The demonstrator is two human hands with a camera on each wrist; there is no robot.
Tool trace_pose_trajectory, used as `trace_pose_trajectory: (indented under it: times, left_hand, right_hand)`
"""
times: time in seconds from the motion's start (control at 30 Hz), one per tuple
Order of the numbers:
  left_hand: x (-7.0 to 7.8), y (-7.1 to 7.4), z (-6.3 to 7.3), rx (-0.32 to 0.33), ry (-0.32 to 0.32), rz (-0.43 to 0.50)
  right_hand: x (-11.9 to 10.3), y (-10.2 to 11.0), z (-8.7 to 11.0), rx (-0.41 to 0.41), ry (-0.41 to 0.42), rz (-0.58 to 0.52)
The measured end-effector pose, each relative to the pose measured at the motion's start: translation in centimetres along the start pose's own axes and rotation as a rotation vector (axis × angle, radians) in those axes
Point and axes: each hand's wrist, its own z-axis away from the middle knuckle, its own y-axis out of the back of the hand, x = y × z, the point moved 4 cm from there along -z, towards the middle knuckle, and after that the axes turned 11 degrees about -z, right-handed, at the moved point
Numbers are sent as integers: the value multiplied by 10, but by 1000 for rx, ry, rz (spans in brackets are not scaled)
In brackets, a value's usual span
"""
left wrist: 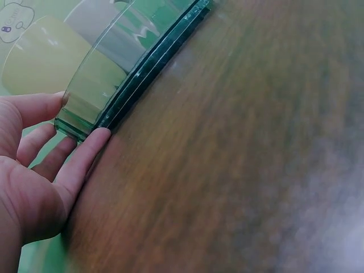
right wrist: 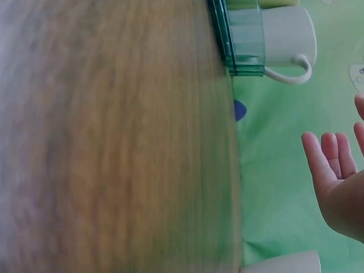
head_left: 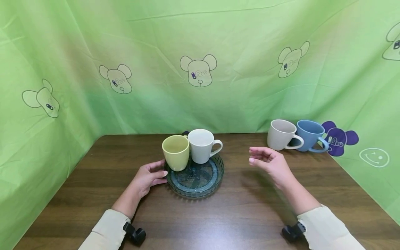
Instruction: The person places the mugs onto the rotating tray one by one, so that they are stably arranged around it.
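Observation:
My left hand (head_left: 151, 177) holds the left side of a round, clear green-tinted glass dish (head_left: 195, 189). Its thumb lies at the rim and its fingers rest along the outer wall, down by the base in the left wrist view. A yellow mug (head_left: 176, 154) stands upright inside the dish at the left, close by the fingers. Beside it is a white mug (head_left: 201, 147), handle pointing right. Over the table to the right, my right hand (head_left: 275, 165) hovers with loosely bent fingers and nothing in them. In the right wrist view this hand (right wrist: 347, 187) is partly cut off.
At the back right of the brown wooden table (head_left: 231, 215) stand a pale grey mug (head_left: 280, 134) and a blue mug (head_left: 309, 133), side by side, handles to the right. A green printed cloth (head_left: 200, 107) hangs behind the table and along its sides.

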Motion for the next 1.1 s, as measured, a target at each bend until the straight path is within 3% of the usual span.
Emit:
trace_pose_trajectory:
  times: [0.57,1.1]
  left_hand:
    - [0,1,2,-2,3,-3]
    - [1,0,1,0,1,-2]
  right_hand:
    - [-14,31,6,48,36,78]
    - [-18,48,9,67,57,60]
